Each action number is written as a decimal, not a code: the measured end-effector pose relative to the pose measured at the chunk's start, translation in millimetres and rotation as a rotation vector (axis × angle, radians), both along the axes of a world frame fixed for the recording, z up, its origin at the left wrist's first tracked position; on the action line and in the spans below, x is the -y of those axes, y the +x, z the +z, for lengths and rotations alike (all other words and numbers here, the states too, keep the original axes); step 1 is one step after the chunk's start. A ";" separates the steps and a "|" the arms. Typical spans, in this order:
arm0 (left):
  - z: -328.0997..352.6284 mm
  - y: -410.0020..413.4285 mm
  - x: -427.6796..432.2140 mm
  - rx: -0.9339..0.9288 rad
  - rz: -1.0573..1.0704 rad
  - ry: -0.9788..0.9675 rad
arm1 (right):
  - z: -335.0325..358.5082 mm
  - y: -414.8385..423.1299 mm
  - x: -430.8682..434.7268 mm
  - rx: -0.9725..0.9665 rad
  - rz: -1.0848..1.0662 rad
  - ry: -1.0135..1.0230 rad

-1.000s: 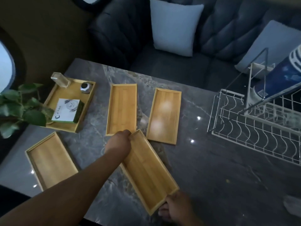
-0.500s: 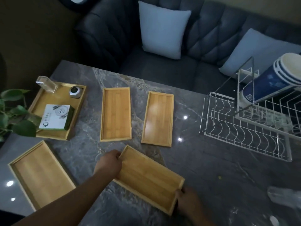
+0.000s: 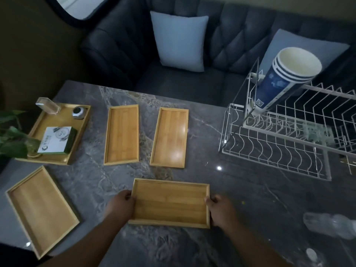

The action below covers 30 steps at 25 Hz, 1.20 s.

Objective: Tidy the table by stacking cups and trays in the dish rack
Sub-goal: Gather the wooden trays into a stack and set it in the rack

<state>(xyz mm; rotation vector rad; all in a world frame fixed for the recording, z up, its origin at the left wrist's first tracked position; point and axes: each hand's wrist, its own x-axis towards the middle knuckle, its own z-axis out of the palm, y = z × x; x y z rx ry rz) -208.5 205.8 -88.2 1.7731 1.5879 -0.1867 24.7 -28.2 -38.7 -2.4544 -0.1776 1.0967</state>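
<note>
Both hands, left hand (image 3: 120,207) and right hand (image 3: 221,210), were seen with fingers clasped on the short ends of a bamboo tray (image 3: 169,203) at the tabletop's (image 3: 240,199) near edge; carrying it to the dish rack (image 3: 279,151) was judged next.

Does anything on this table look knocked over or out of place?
Yes: a clear plastic bottle lies on its side at the table's right edge. The stack of paper cups leans tilted in the dish rack. The bamboo trays appear intact; both hands grip one.
</note>
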 end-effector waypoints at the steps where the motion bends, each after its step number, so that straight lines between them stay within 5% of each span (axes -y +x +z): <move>1: 3.7 1.1 0.2 -0.029 -0.015 0.019 | 0.1 -0.2 -0.3 -0.008 0.008 0.003; 30: 5.6 -53.6 -83.2 0.081 -0.089 -0.038 | -4.8 -53.9 -69.1 0.070 0.088 -0.024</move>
